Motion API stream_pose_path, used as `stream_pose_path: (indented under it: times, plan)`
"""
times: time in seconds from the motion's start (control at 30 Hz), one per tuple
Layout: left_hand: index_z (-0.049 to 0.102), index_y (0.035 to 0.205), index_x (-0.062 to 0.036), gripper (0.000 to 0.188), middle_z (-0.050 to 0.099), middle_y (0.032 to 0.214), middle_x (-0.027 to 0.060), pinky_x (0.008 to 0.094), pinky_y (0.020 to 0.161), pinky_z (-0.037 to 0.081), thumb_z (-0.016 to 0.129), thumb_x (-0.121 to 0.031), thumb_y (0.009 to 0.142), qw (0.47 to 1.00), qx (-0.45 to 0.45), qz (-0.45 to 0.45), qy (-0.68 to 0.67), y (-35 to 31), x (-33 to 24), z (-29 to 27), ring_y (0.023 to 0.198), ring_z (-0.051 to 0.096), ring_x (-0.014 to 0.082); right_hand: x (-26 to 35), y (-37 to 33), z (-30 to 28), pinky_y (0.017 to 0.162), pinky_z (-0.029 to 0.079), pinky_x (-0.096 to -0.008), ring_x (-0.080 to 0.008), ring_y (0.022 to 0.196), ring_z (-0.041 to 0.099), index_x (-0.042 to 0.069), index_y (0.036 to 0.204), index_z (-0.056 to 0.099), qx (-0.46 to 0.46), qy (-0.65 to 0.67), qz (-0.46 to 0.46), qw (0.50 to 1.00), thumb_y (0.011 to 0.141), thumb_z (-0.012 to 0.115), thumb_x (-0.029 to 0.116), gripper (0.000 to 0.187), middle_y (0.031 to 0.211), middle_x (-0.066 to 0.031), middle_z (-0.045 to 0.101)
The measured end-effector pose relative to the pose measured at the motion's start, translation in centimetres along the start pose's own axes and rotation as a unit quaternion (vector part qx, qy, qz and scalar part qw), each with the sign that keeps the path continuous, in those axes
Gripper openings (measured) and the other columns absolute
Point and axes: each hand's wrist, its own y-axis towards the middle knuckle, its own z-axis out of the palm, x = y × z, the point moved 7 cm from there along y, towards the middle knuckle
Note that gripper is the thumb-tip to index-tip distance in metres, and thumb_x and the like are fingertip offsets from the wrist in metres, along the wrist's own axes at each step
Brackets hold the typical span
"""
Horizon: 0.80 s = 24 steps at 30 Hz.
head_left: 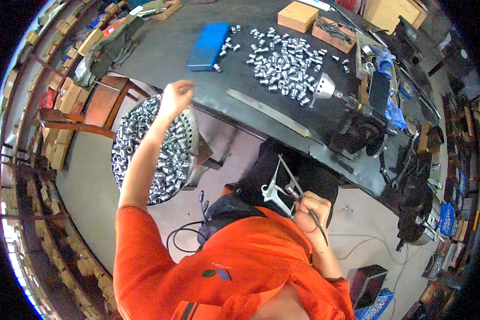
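My left hand (177, 98) is raised over the far rim of a round metal basin (191, 125). Its fingers are bent and slightly blurred, thumb and forefinger apart, with nothing visible between them. Small shiny metal fittings (168, 160) fill the basin. Near my lap, my right hand (312, 210) is closed around a slim, tapered file-like metal rod (320, 228). A small metal fitting (290, 190) shows beside its fingertips. A silver air blow gun (274, 196) with a thin nozzle lies against this hand; whether the fingers also grip it is hidden.
Across the dark workbench (218, 90) lies a loose pile of metal fittings (285, 61), near a blue box (209, 47) and a flat metal bar (269, 112). A perforated metal cone (324, 88) sits on a machine. A wooden chair (104, 104) stands left; cables (184, 232) hang below.
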Motion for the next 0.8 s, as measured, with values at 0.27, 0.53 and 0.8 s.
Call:
stream_pose_path:
  times: [0.27, 0.53, 0.8]
  plan:
    - [0.068, 0.087, -0.0097, 0.021, 0.066, 0.089, 0.0174, 0.0431, 0.073, 0.053, 0.059, -0.01, 0.068, 0.877, 0.074, 0.076, 0.468, -3.4, 7.0, -1.5, 0.084, 0.065, 0.0339, 1.1, 0.7, 0.7, 0.041, 0.024, -0.0288, -0.0191, 0.043, 0.033, 0.004, 0.055, 0.027, 0.043, 0.015, -0.004, 0.999, 0.056, 0.054, -0.014, 0.033, 0.052, -0.0067, 0.032]
    - [0.067, 0.09, -0.0071, 0.021, 0.063, 0.1, 0.0149, 0.0399, 0.074, 0.053, 0.065, -0.007, 0.07, 0.799, 0.144, 0.064, 0.581, -3.3, 7.9, 0.7, 0.089, 0.066, 0.029, 0.0, -0.8, 0.3, 0.043, 0.028, -0.0309, -0.0214, 0.045, 0.039, 0.004, 0.056, 0.037, 0.05, 0.004, 0.008, 0.999, 0.059, 0.055, 0.002, 0.019, 0.055, -0.0076, 0.036]
    - [0.063, 0.094, -0.0045, 0.025, 0.065, 0.097, 0.0129, 0.0439, 0.084, 0.047, 0.065, -0.01, 0.07, 0.754, 0.172, 0.134, 0.619, -5.3, 6.1, 2.1, 0.087, 0.066, 0.0265, -0.1, -0.9, 0.6, 0.042, 0.028, -0.0319, -0.0222, 0.044, 0.038, 0.004, 0.056, 0.035, 0.057, 0.012, 0.017, 0.998, 0.057, 0.053, -0.001, 0.019, 0.054, -0.0082, 0.035]
